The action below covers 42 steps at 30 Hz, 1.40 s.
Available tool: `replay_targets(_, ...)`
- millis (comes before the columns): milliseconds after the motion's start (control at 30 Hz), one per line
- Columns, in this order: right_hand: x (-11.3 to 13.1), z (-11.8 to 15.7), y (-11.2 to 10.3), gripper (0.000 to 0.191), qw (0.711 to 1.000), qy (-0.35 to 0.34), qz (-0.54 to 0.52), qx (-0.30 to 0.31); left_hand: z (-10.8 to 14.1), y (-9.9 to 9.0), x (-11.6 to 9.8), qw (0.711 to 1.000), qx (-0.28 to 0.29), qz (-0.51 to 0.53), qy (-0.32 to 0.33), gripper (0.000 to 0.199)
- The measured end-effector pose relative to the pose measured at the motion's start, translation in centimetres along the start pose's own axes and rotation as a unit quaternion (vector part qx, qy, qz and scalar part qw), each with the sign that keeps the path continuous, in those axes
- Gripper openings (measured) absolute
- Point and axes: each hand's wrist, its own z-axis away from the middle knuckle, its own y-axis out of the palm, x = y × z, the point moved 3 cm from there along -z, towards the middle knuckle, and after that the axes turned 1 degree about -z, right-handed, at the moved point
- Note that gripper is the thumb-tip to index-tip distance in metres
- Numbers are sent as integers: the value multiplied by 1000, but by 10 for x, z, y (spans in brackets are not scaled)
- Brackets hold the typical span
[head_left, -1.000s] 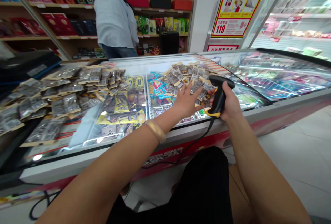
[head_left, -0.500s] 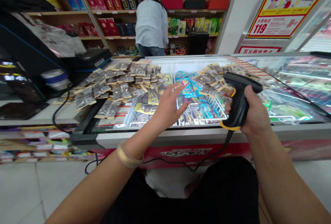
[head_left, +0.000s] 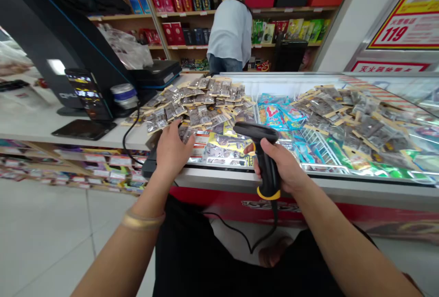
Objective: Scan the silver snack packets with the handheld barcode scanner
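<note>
My right hand [head_left: 287,165] is wrapped around the grip of a black and yellow barcode scanner [head_left: 265,159], which stands upright with its head pointing left. At the near left edge of a heap of small clear snack packets [head_left: 202,100], my left hand [head_left: 174,150] reaches down, thumb and fingers apart. Its fingertips are over a packet [head_left: 185,134], partly hidden by the hand; whether they touch it I cannot tell. A second heap of similar packets [head_left: 366,114] lies to the right on the freezer's glass top.
Below the glass of the chest freezer [head_left: 219,178] are wire baskets with blue and yellow bags. To the left stand a phone [head_left: 89,93], a dark tablet-like slab [head_left: 84,129] and a till screen. The scanner's cable [head_left: 236,229] hangs down. A person [head_left: 230,31] bends at the shelves behind.
My left hand has moved left from above the baskets to the left heap of packets. My right hand has brought the scanner leftward. The view has turned left.
</note>
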Motion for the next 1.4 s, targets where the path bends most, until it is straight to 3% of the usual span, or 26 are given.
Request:
replay_targets(167,-1,1,-1,64,1000,21,3,-6,2,3,0,1000,19,8,-23,69)
replay_targets(300,-1,1,-4,62,1000,16,0,3,3,1,15,993,-9,108,-52,74)
replay_targets(367,-3,1,-4,60,1000,14,-1,18,8,-1,22,983,8,162,-84,74)
replay_targets(500,-5,2,-5,54,998,10,6,54,24,-5,21,931,84,320,-155,74)
replay_targets(600,-4,3,-3,54,997,12,12,71,28,-8,4,885,80,444,-118,64)
replay_targets(700,-2,4,-1,54,996,7,17,86,23,-3,-14,863,68,495,-70,49)
replay_targets(967,0,2,2,51,998,14,3,65,8,22,-33,873,37,486,-38,42)
replay_targets(1400,-3,0,1,51,997,53,4,53,12,25,-31,874,39,482,-47,41)
